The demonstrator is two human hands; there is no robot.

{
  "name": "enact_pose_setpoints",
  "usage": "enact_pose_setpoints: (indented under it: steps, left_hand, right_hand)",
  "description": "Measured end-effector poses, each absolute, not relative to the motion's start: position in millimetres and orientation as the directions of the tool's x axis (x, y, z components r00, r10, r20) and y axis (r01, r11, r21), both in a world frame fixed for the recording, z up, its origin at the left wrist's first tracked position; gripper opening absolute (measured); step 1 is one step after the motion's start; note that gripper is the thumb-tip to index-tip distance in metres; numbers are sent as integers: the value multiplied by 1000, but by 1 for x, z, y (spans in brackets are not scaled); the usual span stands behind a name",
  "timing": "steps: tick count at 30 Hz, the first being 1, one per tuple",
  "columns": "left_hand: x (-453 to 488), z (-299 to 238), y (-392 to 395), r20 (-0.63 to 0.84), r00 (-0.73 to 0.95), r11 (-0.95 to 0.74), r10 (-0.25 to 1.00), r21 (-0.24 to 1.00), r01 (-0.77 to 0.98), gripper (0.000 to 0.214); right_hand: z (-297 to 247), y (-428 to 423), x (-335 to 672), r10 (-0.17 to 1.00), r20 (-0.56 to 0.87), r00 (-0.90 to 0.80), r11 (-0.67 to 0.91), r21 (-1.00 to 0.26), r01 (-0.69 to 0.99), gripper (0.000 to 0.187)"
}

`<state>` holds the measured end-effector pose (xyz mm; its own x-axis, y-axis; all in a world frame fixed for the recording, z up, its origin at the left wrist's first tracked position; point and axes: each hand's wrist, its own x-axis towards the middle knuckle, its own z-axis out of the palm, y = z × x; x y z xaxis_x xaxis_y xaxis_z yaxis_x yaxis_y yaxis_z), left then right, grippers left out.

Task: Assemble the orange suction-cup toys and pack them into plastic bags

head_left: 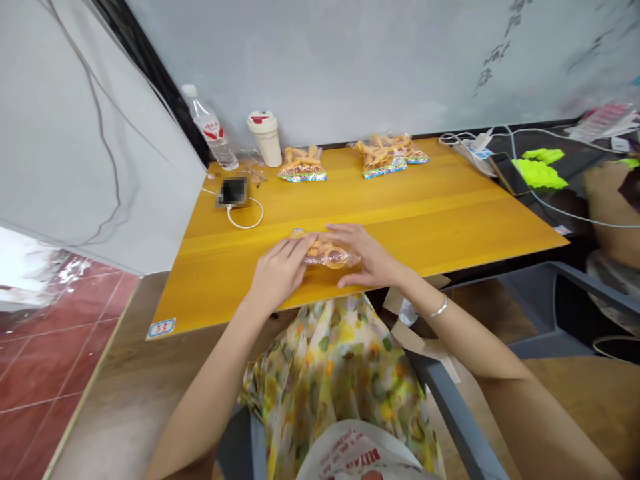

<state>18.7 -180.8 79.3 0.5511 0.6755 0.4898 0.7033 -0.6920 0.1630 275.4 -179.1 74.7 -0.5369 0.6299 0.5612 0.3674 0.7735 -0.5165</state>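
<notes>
A clear plastic bag of orange pieces (325,252) lies near the front edge of the yellow table (420,220). A round ring shape shows at its near side. My left hand (283,268) covers the bag's left end, its fingers bent over it and its thumb partly hidden. Around the right end is my right hand (373,257), with fingers and thumb spread apart; whether it touches the plastic I cannot tell. Similar bags, one on its own (303,164) and an overlapping pair (383,157), lie at the back of the table.
At the back left stand a water bottle (213,130) and a lidded cup (267,139). A blurred-out device (233,191) with a white cable (261,215) lies in front. On the right are a power strip (475,155), a phone (509,175), bright green pieces (543,172) and another person's arm (613,200).
</notes>
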Motion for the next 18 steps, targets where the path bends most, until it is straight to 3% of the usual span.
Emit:
enact_pose_setpoints:
  steps: [2, 4, 7, 10, 14, 18]
  left_hand:
    - [22, 86, -179, 483, 540, -702, 689, 263, 662, 48]
    - [26, 90, -174, 490, 494, -688, 718, 391, 612, 37]
    - [35, 93, -155, 519, 341, -620, 784, 627, 472, 35]
    - [44, 86, -122, 516, 120, -529, 848, 815, 236, 47]
    - [59, 57, -68, 302, -46, -298, 952, 951, 84, 51]
    - [70, 30, -40, 200, -26, -188, 980, 954, 233, 43]
  right_hand:
    - [71, -175, 270, 607, 542, -582, 791, -480, 379, 68]
    - [65, -170, 264, 648, 567, -509, 761, -505, 406, 52]
    - [59, -161, 259, 752, 580, -314, 655, -605, 452, 41]
    - [66, -139, 268, 886, 459, -59, 426, -758, 494, 41]
    - [89, -77, 308, 909, 390, 147, 275, -825, 493, 39]
    - [116, 7, 353, 886, 375, 273, 153, -792, 591, 36]
